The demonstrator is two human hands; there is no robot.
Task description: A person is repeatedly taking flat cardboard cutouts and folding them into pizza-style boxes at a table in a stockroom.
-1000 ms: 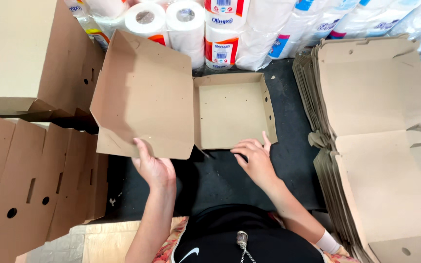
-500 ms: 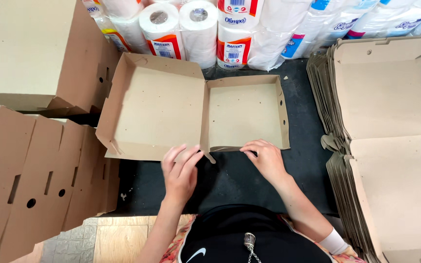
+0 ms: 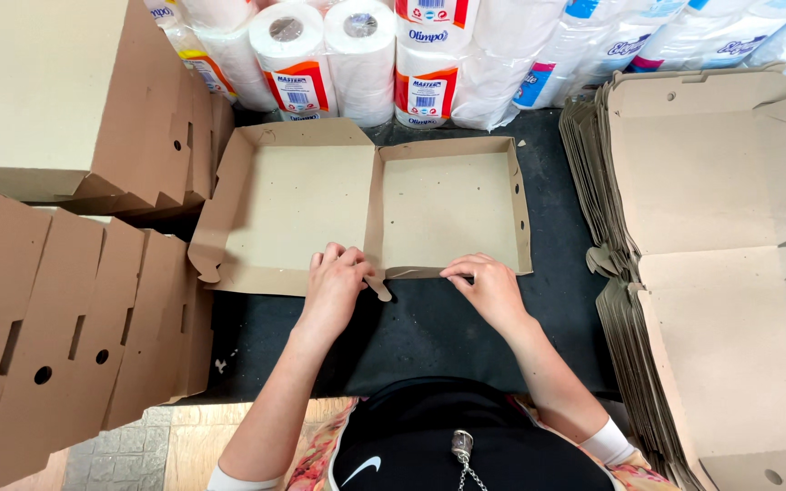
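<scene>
There, my left hand [image 3: 337,282] and right hand [image 3: 488,284] pressed fingers together, flat, on the cardboard box's [image 3: 366,205] near edge on the worktop [image 3: 429,332]

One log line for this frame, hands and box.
left hand: on box near edge | right hand: pressing near wall | box: open, flat on mat

Both forearms are stretched forward from the bottom of the view, angled in toward each other a bit. The left hand [image 3: 337,282] is held palm down, fingers curled and bunched together, knuckles up, with the wrist kept pretty straight. The right hand [image 3: 488,284] is also turned palm down, its fingers pointed inward to the left and slightly bent, thumb tucked out of sight underneath. The 2 hands are kept apart, roughly level with each other. A white cuff is seen at each elbow end.
</scene>
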